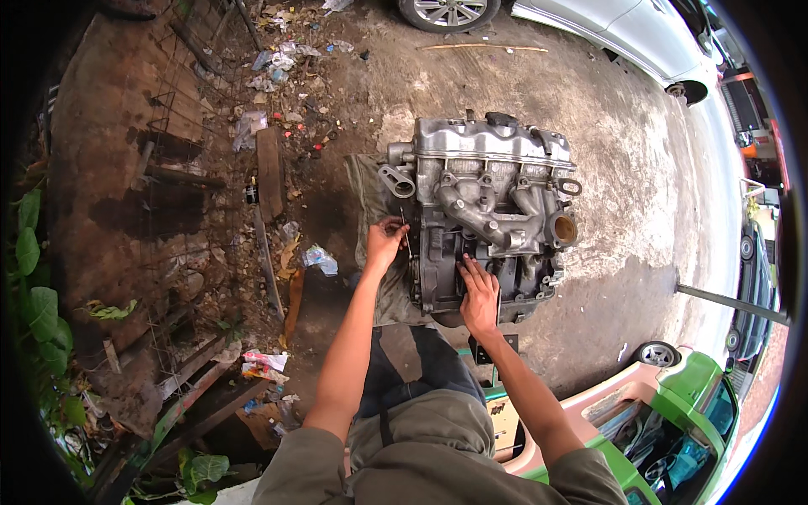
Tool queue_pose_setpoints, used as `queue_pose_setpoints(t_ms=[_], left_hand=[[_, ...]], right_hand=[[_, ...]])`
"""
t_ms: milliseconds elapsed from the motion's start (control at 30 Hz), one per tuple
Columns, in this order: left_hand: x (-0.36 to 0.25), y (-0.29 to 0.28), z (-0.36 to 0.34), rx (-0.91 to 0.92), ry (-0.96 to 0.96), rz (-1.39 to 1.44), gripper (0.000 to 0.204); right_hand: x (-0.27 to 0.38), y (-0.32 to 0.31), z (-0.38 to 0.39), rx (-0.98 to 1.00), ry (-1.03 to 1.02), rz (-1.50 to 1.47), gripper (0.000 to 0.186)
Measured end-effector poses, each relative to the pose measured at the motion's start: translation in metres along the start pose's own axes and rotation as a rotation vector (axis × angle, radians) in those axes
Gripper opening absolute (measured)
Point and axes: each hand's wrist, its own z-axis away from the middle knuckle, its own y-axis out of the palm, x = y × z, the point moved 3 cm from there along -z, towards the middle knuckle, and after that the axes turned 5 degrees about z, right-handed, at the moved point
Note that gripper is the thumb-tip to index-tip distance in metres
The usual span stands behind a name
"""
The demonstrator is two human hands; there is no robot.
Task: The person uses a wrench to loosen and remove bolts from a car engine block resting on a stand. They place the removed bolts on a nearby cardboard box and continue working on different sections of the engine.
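A metal engine (471,151) with a ribbed silver cover and a branched intake manifold (502,225) rests on a dirty cloth (377,299). My left hand (385,242) is closed at the engine's left side, pinching a thin metal rod or tool (407,237); its exact kind is too small to make out. My right hand (479,299) lies with fingers stretched on the dark lower block (438,273), below the manifold. Whether anything is under those fingertips is hidden.
Concrete ground (614,202) holds a silver car (606,29) at the top and a green vehicle (699,383) at lower right. A metal pole (732,303) reaches in from the right. Litter (320,259), wooden planks (271,172) and leafy plants (42,311) are on the left.
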Motion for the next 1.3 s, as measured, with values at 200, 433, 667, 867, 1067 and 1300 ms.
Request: queue_pose_setpoints(t_ms=[200,433,667,867,1067,1300], left_hand=[[0.106,-0.025,-0.020,-0.056,-0.787,0.609,0.008],[0.126,-0.039,0.053,-0.299,-0.632,1.226,0.005],[0.090,-0.045,0.121,-0.426,-0.286,1.061,0.011],[0.053,-0.024,0.123,-0.331,0.065,0.504,0.023],[0.041,0.004,0.119,-0.256,0.083,0.357,0.023],[0.050,0.003,0.125,-0.266,0.070,0.065,0.023]], right_hand=[[0.001,0.000,-0.001,0.019,0.010,0.011,0.059],[0.000,0.001,-0.001,0.034,0.030,0.017,0.054],[0.000,0.000,0.000,0.012,0.013,0.003,0.054],[0.000,0.000,0.000,0.003,0.012,-0.018,0.057],[-0.001,0.000,0.000,0.004,0.010,-0.015,0.056],[0.000,-0.001,0.000,0.009,0.009,-0.009,0.055]])
